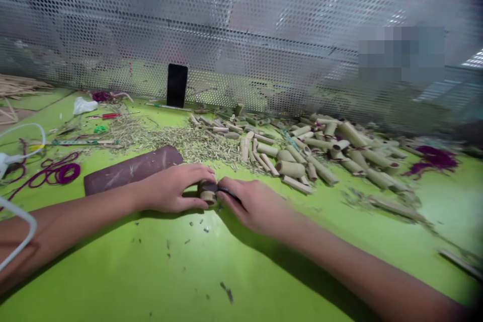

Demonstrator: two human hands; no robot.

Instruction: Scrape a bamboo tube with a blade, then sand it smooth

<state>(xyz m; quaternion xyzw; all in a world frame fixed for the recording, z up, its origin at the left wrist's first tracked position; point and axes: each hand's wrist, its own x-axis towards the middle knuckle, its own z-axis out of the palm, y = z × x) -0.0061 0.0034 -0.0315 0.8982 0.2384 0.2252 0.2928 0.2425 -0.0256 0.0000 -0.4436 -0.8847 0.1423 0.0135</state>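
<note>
My left hand (181, 188) grips a short bamboo piece (209, 197) between thumb and fingers, low over the green table. My right hand (252, 205) is closed around a slim dark tool (230, 192), its near end meeting the bamboo piece. The tool's kind cannot be made out, as the fingers cover most of it. A dark patch shows on top of the bamboo piece. Behind my left wrist lies a brown, scratched sheet (132, 171). Small dark chips (227, 292) are scattered on the table in front of my hands.
Beyond my hands lie a heap of shavings (211, 146) and a pile of cut bamboo tubes (324, 143). A black phone (177, 85) leans against the perforated metal screen (234, 35). Purple cord (68, 173), a red-handled tool (110, 115) and a white cable (32, 221) are leftward.
</note>
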